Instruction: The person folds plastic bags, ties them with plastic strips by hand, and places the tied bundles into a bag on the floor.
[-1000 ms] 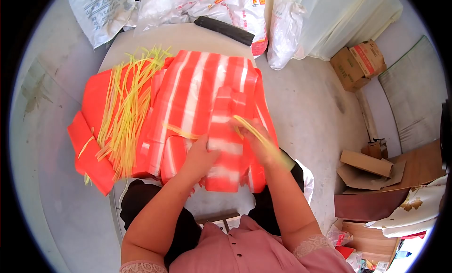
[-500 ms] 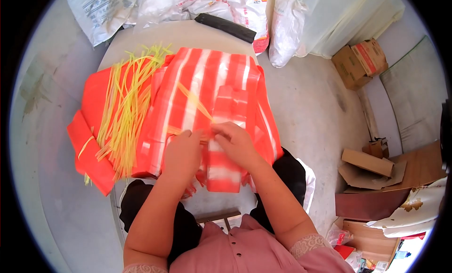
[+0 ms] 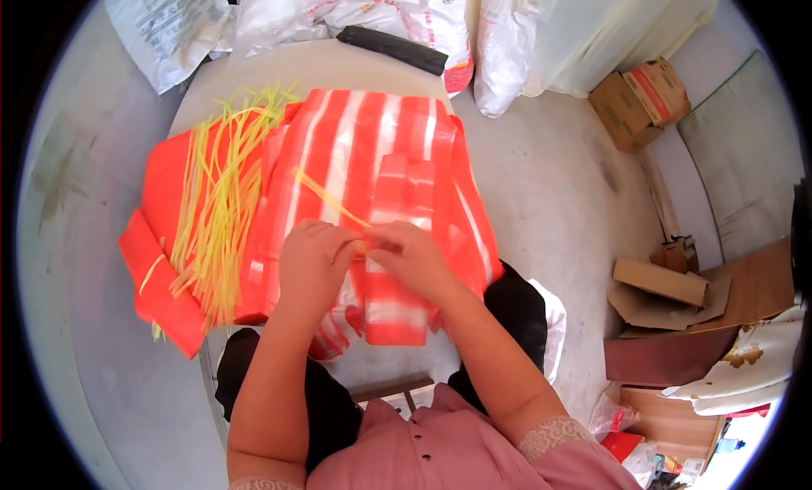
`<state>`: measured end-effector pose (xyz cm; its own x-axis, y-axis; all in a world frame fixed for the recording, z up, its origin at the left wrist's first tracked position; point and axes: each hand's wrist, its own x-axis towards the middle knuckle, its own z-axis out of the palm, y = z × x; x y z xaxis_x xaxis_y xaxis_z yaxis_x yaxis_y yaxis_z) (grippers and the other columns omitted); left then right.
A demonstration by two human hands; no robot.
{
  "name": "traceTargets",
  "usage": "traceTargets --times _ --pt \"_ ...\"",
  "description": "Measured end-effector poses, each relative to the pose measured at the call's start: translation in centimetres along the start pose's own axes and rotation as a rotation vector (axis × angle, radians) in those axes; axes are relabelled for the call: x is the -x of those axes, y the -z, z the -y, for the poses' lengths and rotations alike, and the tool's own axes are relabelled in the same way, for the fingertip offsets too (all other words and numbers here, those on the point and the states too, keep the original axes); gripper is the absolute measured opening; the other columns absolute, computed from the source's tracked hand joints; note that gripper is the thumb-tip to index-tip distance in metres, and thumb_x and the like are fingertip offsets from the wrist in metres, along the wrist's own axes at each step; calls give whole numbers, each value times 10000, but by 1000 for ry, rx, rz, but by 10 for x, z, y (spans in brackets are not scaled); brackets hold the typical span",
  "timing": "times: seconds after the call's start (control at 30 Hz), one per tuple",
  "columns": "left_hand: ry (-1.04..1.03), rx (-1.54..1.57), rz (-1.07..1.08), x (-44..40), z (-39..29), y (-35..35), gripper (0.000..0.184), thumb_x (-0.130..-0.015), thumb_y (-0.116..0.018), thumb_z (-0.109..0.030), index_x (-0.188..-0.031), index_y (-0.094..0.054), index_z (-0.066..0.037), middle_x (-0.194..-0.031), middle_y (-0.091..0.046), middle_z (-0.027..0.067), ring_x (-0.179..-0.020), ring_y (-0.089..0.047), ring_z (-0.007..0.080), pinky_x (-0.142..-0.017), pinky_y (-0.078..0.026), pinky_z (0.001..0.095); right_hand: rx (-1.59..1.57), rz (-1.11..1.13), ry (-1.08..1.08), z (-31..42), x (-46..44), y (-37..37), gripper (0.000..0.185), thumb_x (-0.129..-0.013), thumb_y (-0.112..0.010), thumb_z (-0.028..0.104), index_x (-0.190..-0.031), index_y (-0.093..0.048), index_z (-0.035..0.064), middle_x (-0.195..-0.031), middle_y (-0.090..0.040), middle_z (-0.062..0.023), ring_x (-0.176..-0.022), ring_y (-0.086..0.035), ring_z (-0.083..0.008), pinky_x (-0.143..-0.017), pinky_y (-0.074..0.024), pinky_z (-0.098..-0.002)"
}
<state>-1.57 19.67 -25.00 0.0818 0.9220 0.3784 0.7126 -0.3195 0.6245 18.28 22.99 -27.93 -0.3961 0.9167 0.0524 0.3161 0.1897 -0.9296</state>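
My left hand and my right hand meet over a folded bundle of red-and-white striped plastic bags. Both have their fingers pinched on a yellow plastic strip, whose loose end sticks out to the upper left. The strip's part between the fingers is mostly hidden. Beneath the bundle spreads a larger pile of striped plastic bags. To the left, many loose yellow strips lie across red plastic. A red folded bundle with a yellow strip around it rests at the far left.
A black roll lies at the back of the table. White sacks stand behind it, and another white bag is on the floor. Cardboard boxes sit at the right wall, with an opened carton nearer.
My left hand has turned inward, its fingertips now close to the right hand's. The strip's loose end has swung lower and to the left. The whole view has shifted slightly.
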Motion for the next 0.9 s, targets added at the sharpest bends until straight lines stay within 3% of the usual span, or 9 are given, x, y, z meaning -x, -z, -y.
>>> traceTargets --times 0.17,0.27,0.47,0.57,0.67,0.77,0.87,0.9 --pt "138 533 23 1 -11 -18 238 -876 -766 -30 -1114 -766 -23 -1002 -720 114 -946 -679 236 -854 -538 337 -54 -9 37 -16 -5 -9 157 -963 -701 102 -1069 -730 -9 -877 -654 -125 -879 -626 -268 -780 -512 -393" --pt "247 716 -94 -5 -26 -22 273 -881 -749 -17 -1154 -748 -21 -1039 -715 113 -965 -681 240 -872 -537 349 -100 -58 -71 -4 0 -8 147 -1011 -658 116 -1038 -705 -21 -908 -657 -125 -878 -632 -257 -797 -517 -384" --pt "16 186 93 -8 -4 -31 228 -875 -733 -35 -1101 -730 -4 -975 -697 149 -923 -679 325 -818 -541 400 -300 -77 -92 -15 -1 -10 147 -1064 -602 116 -1147 -641 2 -1016 -666 -94 -930 -650 -187 -824 -526 -342" --pt "90 77 125 -9 -6 -32 165 -905 -701 -114 -1029 -718 -7 -926 -678 152 -936 -649 365 -799 -533 469 -301 -117 -118 -3 2 -6 137 -1057 -600 87 -1178 -619 26 -1049 -665 -81 -945 -654 -173 -832 -530 -325" --pt "40 46 68 -11 -4 -38 111 -909 -700 -81 -974 -688 8 -912 -657 164 -880 -645 363 -764 -521 446 -164 -143 -112 2 7 0 190 -997 -615 6 -1186 -612 27 -1084 -671 -103 -1005 -660 -244 -892 -533 -368" --pt "-24 7 54 -11 -6 -45 86 -921 -684 -78 -974 -686 -11 -912 -646 155 -912 -641 357 -770 -522 449 490 -157 295 -14 5 13 305 -884 -655 -45 -1179 -632 28 -1118 -668 -124 -1063 -634 -322 -948 -516 -419" --pt "-50 -42 77 -9 -13 -43 87 -930 -674 -81 -996 -691 -28 -915 -630 144 -932 -633 350 -776 -523 449 663 -199 514 -6 7 20 349 -793 -678 -45 -1132 -675 39 -1109 -658 -134 -1084 -601 -357 -960 -503 -455" --pt "-57 -34 81 -10 -14 -42 87 -929 -677 -83 -997 -691 -29 -917 -626 141 -933 -632 348 -776 -523 449 695 -202 461 -2 8 22 315 -791 -682 -34 -1098 -687 40 -1104 -655 -126 -1076 -604 -343 -949 -505 -444"
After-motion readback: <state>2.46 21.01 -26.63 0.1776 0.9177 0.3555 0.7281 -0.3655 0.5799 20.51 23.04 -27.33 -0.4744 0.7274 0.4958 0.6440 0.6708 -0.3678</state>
